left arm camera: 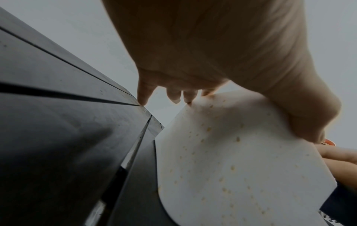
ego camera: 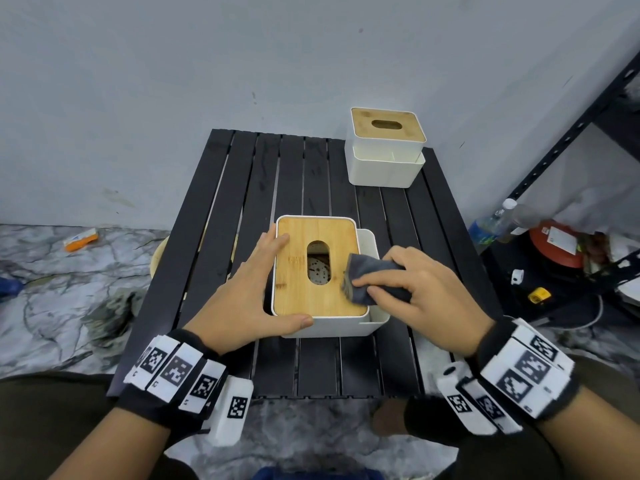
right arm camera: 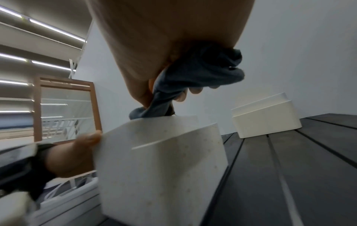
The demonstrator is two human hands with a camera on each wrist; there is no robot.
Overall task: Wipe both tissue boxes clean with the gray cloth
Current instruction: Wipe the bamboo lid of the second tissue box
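Observation:
The near tissue box (ego camera: 301, 299), white with a bamboo lid and an oval slot, sits at the middle front of the black slatted table (ego camera: 242, 185). My left hand (ego camera: 277, 282) grips its left side, thumb on the front wall and fingers at the far left corner. My right hand (ego camera: 381, 282) holds the bunched gray cloth (ego camera: 363, 271) and presses it on the lid's right edge. Yellowish specks dot the box's white wall (left arm camera: 231, 168) in the left wrist view. In the right wrist view, cloth (right arm camera: 193, 73) sits atop the box (right arm camera: 164, 168). The second tissue box (ego camera: 384, 157) stands untouched at the far right corner.
The table stands against a grey wall. A black metal shelf (ego camera: 554, 150) with a plastic bottle (ego camera: 495, 220) and clutter is to the right. An orange packet (ego camera: 81, 239) lies on the marble floor at the left.

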